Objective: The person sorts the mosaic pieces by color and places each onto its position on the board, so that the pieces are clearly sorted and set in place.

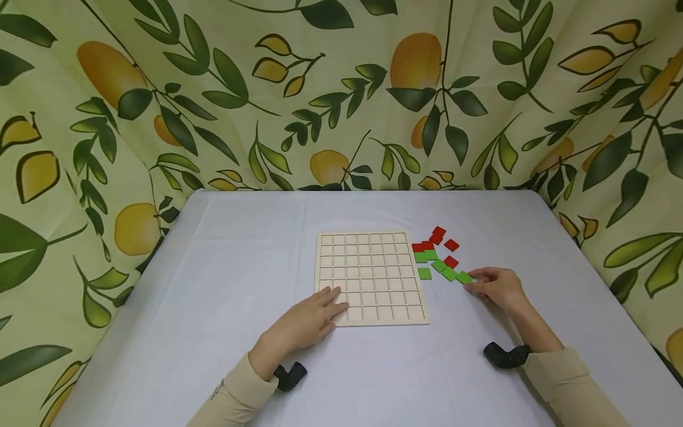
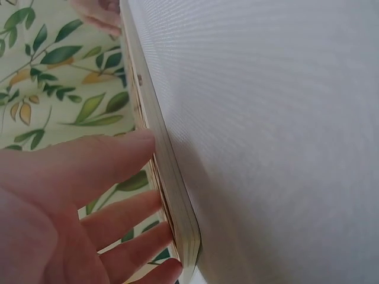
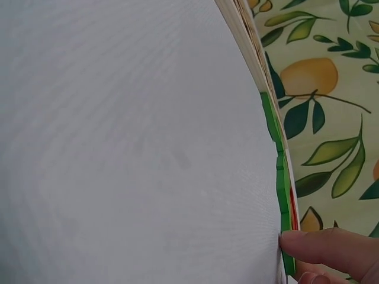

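Observation:
A light wooden board (image 1: 377, 279) with a grid of square recesses lies on the table. My left hand (image 1: 309, 317) rests on its near left corner, fingers spread over the grid; in the left wrist view the thumb (image 2: 115, 155) touches the board's edge (image 2: 172, 189). To the right of the board, my right hand (image 1: 497, 287) pinches the outermost green square tile (image 1: 464, 277) between thumb and index finger. The right wrist view has that thumb (image 3: 320, 245) against the green tile's side (image 3: 287, 248). Several green tiles (image 1: 424, 273) and red tiles (image 1: 451, 245) lie loosely between board and right hand.
A white cloth (image 1: 251, 249) covers the table. A curtain (image 1: 341, 95) printed with fruit and leaves hangs behind and around it. Black devices are strapped at the left wrist (image 1: 290, 376) and the right wrist (image 1: 506, 356).

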`<state>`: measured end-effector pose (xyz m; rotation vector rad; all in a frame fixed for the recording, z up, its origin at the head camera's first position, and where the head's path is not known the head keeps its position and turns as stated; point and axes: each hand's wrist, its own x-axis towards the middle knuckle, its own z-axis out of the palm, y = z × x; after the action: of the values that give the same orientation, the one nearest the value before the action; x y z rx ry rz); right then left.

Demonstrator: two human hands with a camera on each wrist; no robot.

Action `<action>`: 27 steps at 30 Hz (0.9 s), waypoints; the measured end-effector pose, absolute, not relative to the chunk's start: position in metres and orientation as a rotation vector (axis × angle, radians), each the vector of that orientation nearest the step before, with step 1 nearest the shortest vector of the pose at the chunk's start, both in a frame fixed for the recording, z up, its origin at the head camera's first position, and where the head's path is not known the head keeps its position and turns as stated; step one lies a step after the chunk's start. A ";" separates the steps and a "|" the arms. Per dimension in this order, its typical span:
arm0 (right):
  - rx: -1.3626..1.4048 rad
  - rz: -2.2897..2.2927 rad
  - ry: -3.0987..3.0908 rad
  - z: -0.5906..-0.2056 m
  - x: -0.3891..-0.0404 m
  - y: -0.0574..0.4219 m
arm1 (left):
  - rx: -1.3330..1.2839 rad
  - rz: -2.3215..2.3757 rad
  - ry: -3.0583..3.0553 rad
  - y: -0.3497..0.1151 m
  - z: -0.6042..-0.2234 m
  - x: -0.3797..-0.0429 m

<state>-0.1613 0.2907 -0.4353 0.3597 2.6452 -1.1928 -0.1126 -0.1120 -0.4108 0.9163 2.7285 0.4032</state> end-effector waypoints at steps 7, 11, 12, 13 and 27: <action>0.340 -1.192 2.658 -0.434 -0.160 0.291 | 0.934 0.398 2.740 -0.113 -0.412 -0.113; 0.320 -1.211 2.662 -0.431 -0.159 0.291 | 0.936 0.383 2.742 -0.113 -0.412 -0.112; 0.315 -1.216 2.664 -0.430 -0.159 0.291 | 0.930 0.383 2.741 -0.113 -0.412 -0.113; 0.308 -1.220 2.667 -0.430 -0.159 0.291 | 0.927 0.381 2.741 -0.113 -0.412 -0.112; 0.206 -1.204 2.710 -0.424 -0.162 0.278 | 0.931 0.344 2.744 -0.111 -0.410 -0.112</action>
<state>-0.1622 0.2780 -0.4237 0.2059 2.7103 -1.2041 -0.1115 -0.1115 -0.4103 0.9313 2.7441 0.3439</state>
